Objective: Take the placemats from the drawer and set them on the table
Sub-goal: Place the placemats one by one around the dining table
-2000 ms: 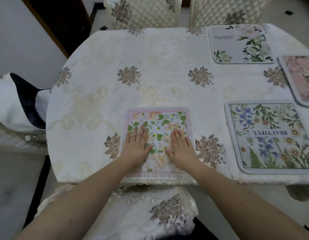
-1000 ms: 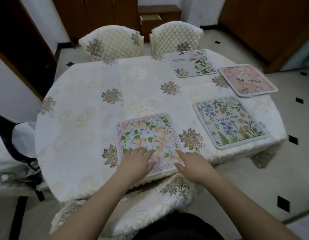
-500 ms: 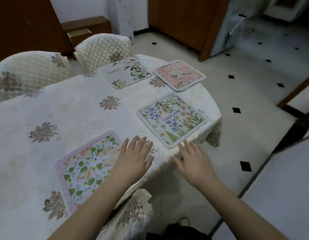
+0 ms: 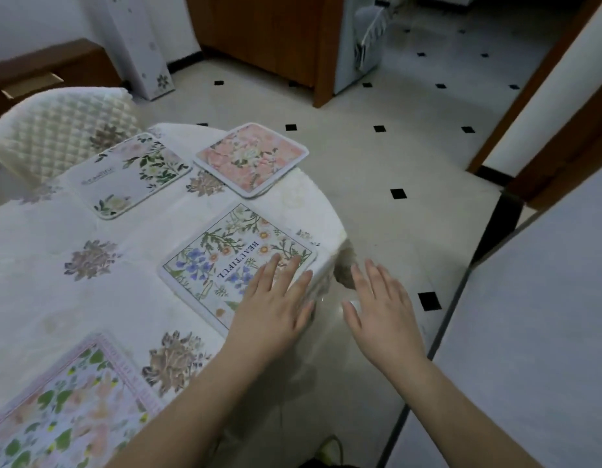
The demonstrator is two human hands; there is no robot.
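At the near left, a pink-bordered placemat (image 4: pixel 66 403) with green leaves and pale blossoms lies flat on the table (image 4: pixel 39 298), partly cut off by the frame edge. The table wears a cream tablecloth (image 4: pixel 124 315) with a soft woven look and brownish flower motifs. Further back, a quilted cream chair (image 4: pixel 56 130) stands at the far side, and just in front of it lies a white placemat (image 4: pixel 137 173) with green sprigs and rounded corners, its long axis running toward the upper right.

Right of that sits a pink floral placemat (image 4: pixel 252 160), also round-cornered, one corner reaching out over the table edge. Nearer the camera lies the BEAUTIFUL placemat (image 4: pixel 225 261), rectangular, printed with blue and orange flowers; its lettering runs sideways and reads inverted from here, and its long axis points toward the upper right.

The left hand (image 4: pixel 272 305) is flat, fingers straight and slightly spread, over the near right corner of the BEAUTIFUL placemat; whether it presses the mat or only hovers cannot be told. The right hand (image 4: pixel 384 309) is equally open, fingers extended, holding nothing, past the table edge above the pale tiled floor (image 4: pixel 411 157) with its small black diamonds.
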